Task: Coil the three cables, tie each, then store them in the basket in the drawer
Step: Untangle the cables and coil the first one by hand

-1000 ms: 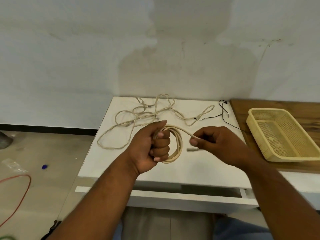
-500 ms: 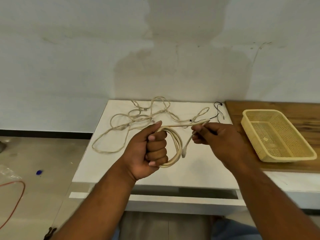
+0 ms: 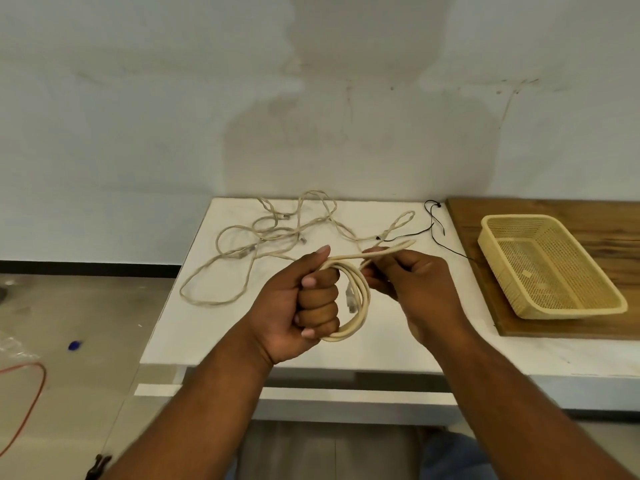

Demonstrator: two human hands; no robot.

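The loose cables (image 3: 263, 244) sprawl tangled toward the back left corner of the bench (image 3: 207, 337), seemingly awaiting their turn. Above the front edge, the left hand (image 3: 294, 306) has its fingers (image 3: 318, 299) curled tight round the coiled cable (image 3: 362, 317), keeping the loops from springing apart. The right hand (image 3: 419, 289) pinches that cable's free tail, probably to wrap it. The basket (image 3: 571, 310) waits near the right edge.
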